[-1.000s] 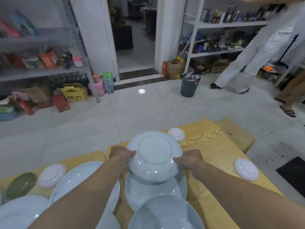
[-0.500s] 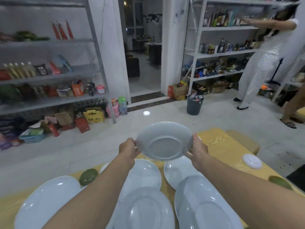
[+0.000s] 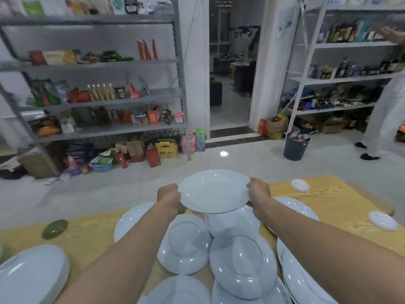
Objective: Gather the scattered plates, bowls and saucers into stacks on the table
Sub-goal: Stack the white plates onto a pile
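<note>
I hold one white plate (image 3: 213, 190) right side up and nearly level above the yellow wooden table (image 3: 341, 205). My left hand (image 3: 169, 196) grips its left rim and my right hand (image 3: 258, 190) grips its right rim. Below it lie several white plates, some upside down (image 3: 185, 242) (image 3: 243, 264), overlapping between my forearms. A large plate (image 3: 32, 273) sits at the near left and another (image 3: 300, 279) at the near right. Two small white saucers (image 3: 299, 185) (image 3: 382, 220) lie upside down at the far right. A dark green saucer (image 3: 54, 229) lies at the left.
Metal shelves full of goods line the back wall on both sides of an open doorway (image 3: 230, 73). A grey bin (image 3: 295, 147) stands on the tiled floor. A person in white (image 3: 381, 119) stands at the right shelf. Boxes (image 3: 166, 148) sit on the floor under the left shelf.
The plate went from upside down near the table to tilted upright, then to right side up and level. Both hands rose with it. My view tilted upward.
</note>
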A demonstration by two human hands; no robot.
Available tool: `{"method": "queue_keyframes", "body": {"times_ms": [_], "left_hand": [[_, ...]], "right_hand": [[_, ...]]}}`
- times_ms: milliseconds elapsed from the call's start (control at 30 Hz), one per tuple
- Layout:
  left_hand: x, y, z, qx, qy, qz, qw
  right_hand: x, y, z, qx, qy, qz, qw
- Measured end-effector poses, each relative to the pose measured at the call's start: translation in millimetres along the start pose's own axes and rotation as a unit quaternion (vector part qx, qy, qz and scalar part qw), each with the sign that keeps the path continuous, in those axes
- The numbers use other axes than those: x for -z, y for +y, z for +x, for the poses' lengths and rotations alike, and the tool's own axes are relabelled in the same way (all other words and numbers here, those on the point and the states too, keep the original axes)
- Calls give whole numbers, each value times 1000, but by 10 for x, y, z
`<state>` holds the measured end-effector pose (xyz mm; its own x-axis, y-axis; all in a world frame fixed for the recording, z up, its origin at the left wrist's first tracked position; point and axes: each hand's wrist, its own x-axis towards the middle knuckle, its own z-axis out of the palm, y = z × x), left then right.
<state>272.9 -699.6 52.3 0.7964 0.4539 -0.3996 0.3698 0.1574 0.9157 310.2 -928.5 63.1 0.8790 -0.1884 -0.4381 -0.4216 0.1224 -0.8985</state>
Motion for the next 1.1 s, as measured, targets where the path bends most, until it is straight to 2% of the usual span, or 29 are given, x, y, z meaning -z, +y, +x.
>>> {"method": "queue_keyframes", "body": {"times_ms": [167, 367, 567, 833, 1100], "left_hand": [[714, -123, -134, 3, 61, -27, 998], [1691, -272, -349, 5, 145, -89, 985], [2918, -428, -221, 6, 185, -115, 976], [4590, -885, 259, 48, 185, -125, 974], [5392, -1522, 551, 98, 170, -114, 974]], "right_hand": [[-511, 282, -196, 31, -67, -89, 993], [-1343, 678, -743, 2, -172, -164, 971], [-2405, 987, -1360, 13, -210, -222, 952], [-3906, 2048, -1946, -43, -240, -243, 939], [-4549, 2856, -2170, -76, -231, -261, 934]]}}
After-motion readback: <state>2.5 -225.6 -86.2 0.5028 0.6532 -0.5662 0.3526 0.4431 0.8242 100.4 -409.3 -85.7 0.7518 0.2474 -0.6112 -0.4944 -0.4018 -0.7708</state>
